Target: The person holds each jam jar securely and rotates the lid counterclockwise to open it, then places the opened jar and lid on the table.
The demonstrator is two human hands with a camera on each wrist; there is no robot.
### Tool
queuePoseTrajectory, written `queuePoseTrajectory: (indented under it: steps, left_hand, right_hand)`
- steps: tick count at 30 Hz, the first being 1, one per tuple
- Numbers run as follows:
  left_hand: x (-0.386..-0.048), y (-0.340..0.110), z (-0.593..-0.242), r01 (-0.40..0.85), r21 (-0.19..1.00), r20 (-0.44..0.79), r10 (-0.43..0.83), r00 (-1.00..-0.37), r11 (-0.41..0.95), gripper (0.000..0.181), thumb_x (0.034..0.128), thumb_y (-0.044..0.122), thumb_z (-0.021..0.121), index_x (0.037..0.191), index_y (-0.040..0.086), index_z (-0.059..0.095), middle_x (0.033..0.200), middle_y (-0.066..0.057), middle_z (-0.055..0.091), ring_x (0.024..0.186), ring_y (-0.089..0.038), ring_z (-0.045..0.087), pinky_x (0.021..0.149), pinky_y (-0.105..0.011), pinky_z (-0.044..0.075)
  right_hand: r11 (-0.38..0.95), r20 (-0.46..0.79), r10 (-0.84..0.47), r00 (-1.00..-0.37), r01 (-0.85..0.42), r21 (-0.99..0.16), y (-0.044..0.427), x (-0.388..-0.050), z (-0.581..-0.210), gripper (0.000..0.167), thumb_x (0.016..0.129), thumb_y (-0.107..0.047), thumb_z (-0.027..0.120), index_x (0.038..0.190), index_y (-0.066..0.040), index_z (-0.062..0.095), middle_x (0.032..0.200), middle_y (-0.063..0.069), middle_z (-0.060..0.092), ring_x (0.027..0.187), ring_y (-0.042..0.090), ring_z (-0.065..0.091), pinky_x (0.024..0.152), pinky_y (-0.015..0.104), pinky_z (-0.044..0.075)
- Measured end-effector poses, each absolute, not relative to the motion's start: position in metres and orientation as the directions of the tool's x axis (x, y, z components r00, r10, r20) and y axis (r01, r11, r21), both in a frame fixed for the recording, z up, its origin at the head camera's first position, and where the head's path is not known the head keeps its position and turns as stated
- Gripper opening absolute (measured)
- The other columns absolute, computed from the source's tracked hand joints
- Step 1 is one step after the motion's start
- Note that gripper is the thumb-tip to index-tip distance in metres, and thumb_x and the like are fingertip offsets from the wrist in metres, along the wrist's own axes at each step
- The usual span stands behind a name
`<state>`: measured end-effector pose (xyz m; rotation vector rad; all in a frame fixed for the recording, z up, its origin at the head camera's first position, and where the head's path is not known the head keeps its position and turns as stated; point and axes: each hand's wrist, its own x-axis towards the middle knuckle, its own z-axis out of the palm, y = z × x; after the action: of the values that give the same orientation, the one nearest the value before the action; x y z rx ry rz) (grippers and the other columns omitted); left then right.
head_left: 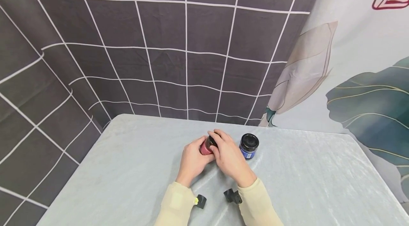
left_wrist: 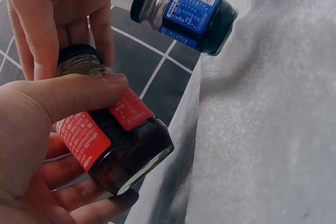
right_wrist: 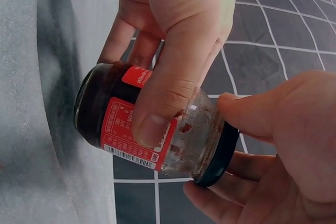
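"Jar of clear glass with a red printed label and a black lid point(head_left: 205, 149): where is it?"

"Between the two hands, tilted above the table, its lid end toward the right hand. The dark contents sit at the base end, and smears cling to the glass near the neck."

"And the left hand point(head_left: 194, 158)?"

"It grips the jar's body, the thumb lying across the red label point(left_wrist: 81, 140) and the fingers curled round the far side."

"What of the right hand point(head_left: 230, 155)?"

"It holds the black lid point(right_wrist: 218, 153), thumb on one side of the rim and fingers on the other. The lid sits on the neck; I cannot tell whether it is loose."

"Anything close by?"

"A second glass jar with a blue label and a black lid point(head_left: 249, 146) stands upright on the table, just beside the right hand."

"And the table point(head_left: 127, 165)?"

"Covered in pale grey, slightly shiny cloth. Cream sleeves point(head_left: 175, 203) reach in over its near side, with a small black device point(head_left: 201, 201) at each wrist."

"Beyond that?"

"A dark grey backdrop with white grid lines point(head_left: 166, 23), and to its right a white hanging with large leaf shapes point(head_left: 345, 12)."
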<state>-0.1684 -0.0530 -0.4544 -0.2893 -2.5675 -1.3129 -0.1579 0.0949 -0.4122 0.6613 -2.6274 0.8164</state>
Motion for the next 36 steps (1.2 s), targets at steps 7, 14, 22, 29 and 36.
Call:
queuePoseTrajectory:
  steps: [7, 14, 22, 29, 36]
  left_hand:
    - [-0.1682, -0.0539, -0.4551, 0.276, 0.767, 0.293, 0.068, -0.954, 0.580, 0.055, 0.0718, 0.029, 0.090, 0.121, 0.013, 0.071, 0.111, -0.003, 0.073, 0.100, -0.020, 0.069, 0.088, -0.041, 0.054]
    - [-0.1687, -0.0548, -0.4555, 0.278, 0.767, 0.294, 0.068, -0.953, 0.578, 0.056, 0.0715, 0.030, 0.090, 0.121, 0.013, 0.071, 0.112, -0.003, 0.073, 0.100, -0.020, 0.069, 0.088, -0.041, 0.054]
    - [-0.1692, -0.0550, -0.4571, 0.292, 0.755, 0.308, 0.076, -0.948, 0.587, 0.054, 0.0720, 0.030, 0.090, 0.120, 0.013, 0.071, 0.109, -0.003, 0.074, 0.097, -0.019, 0.069, 0.086, -0.039, 0.055]
    - [-0.1695, -0.0546, -0.4578, 0.285, 0.761, 0.300, 0.073, -0.951, 0.582, 0.055, 0.0712, 0.028, 0.090, 0.120, 0.013, 0.072, 0.109, -0.004, 0.074, 0.098, -0.020, 0.069, 0.087, -0.039, 0.055]
    - [-0.1690, -0.0549, -0.4567, 0.290, 0.764, 0.305, 0.073, -0.950, 0.576, 0.054, 0.0716, 0.027, 0.089, 0.120, 0.012, 0.072, 0.108, -0.002, 0.074, 0.096, -0.019, 0.069, 0.085, -0.039, 0.055]
  right_hand:
    - [0.723, 0.408, -0.343, -0.846, -0.515, -0.461, 0.0956, -0.1575, -0.4122, 0.041, 0.093, -0.004, 0.066, 0.133, 0.001, 0.060, 0.136, 0.022, 0.057, 0.128, 0.038, 0.053, 0.107, 0.050, 0.042]
    - [0.723, 0.401, -0.342, -0.850, -0.511, -0.465, 0.0954, -0.1574, -0.4123, 0.040, 0.093, -0.005, 0.066, 0.132, -0.001, 0.061, 0.135, 0.026, 0.056, 0.128, 0.039, 0.053, 0.106, 0.051, 0.043]
    - [0.727, 0.395, -0.339, -0.854, -0.505, -0.466, 0.0955, -0.1577, -0.4135, 0.040, 0.094, -0.004, 0.066, 0.133, -0.003, 0.061, 0.135, 0.026, 0.055, 0.126, 0.039, 0.054, 0.105, 0.051, 0.044]
    - [0.728, 0.394, -0.330, -0.858, -0.497, -0.472, 0.0957, -0.1565, -0.4125, 0.039, 0.093, -0.005, 0.066, 0.132, -0.004, 0.061, 0.134, 0.025, 0.056, 0.123, 0.039, 0.057, 0.102, 0.051, 0.046]
    - [0.718, 0.425, -0.301, -0.854, -0.496, -0.488, 0.0952, -0.1570, -0.4126, 0.036, 0.094, -0.018, 0.071, 0.127, -0.004, 0.066, 0.129, 0.022, 0.061, 0.117, 0.038, 0.061, 0.099, 0.051, 0.048]
